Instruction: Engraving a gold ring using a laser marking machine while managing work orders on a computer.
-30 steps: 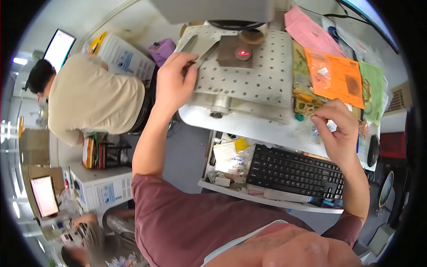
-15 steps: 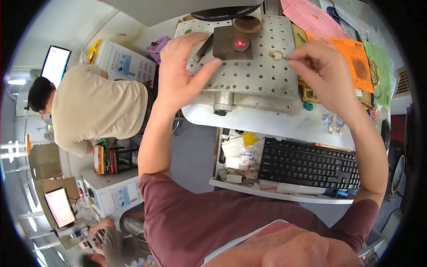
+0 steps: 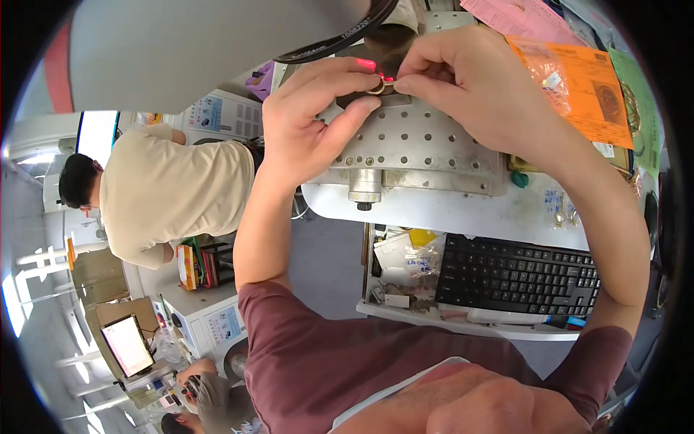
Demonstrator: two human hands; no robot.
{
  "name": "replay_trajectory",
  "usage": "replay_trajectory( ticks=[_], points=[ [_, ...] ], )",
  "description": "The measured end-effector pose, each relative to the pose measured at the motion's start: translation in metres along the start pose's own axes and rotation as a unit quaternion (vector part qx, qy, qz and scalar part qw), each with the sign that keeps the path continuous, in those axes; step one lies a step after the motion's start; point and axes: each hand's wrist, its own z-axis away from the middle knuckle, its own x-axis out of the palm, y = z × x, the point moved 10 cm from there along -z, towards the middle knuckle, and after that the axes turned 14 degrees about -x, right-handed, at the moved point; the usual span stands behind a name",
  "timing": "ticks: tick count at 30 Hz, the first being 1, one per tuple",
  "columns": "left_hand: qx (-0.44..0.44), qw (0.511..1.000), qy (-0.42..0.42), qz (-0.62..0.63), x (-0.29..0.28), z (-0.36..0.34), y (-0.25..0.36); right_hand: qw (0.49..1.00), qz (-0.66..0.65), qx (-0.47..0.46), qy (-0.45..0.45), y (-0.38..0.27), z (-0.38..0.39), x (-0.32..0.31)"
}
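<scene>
Left hand (image 3: 307, 123) and right hand (image 3: 470, 87) meet over a small metal ring (image 3: 377, 87), both pinched narrow on it: left index and thumb at its left edge, right thumb and fingertip at its right. Ring sits on a dark block at the far end of the perforated metal plate (image 3: 419, 148), directly under a red light spot, likely so the two-sided pinch keeps it lined up with that spot. Grey machine head (image 3: 188, 43) with a black ring-shaped lens rim hangs above the plate.

Right of the plate: orange sheet (image 3: 578, 87) under a clear plastic bag of small parts, pink paper beyond it at the far edge, green sheet further right at the rim. Near side of the plate: white bench (image 3: 463, 213) edge, then a black keyboard (image 3: 520, 275) on a lower tray, with clear packets and a yellow tag just left of the keyboard. Left of the plate: a person in a beige shirt (image 3: 173, 188), boxy white units with blue-and-white labels, small lit screen near the lower rim.
</scene>
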Motion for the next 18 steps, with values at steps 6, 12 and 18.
replay_trajectory(
  ticks=[6, 12, 18],
  points=[
    [-0.016, 1.0, 0.011, 0.006, 0.001, -0.002, -0.008, 1.0, -0.009, -0.003, 0.021, 0.009, -0.004, 0.001],
    [-0.084, 0.992, 0.023, 0.088, 0.002, -0.005, -0.024, 0.999, 0.013, -0.022, 0.045, 0.013, 0.0, -0.004],
    [-0.046, 0.998, 0.039, 0.013, 0.0, -0.003, -0.017, 0.989, 0.091, -0.1, 0.055, 0.005, 0.0, -0.004]
  ],
)
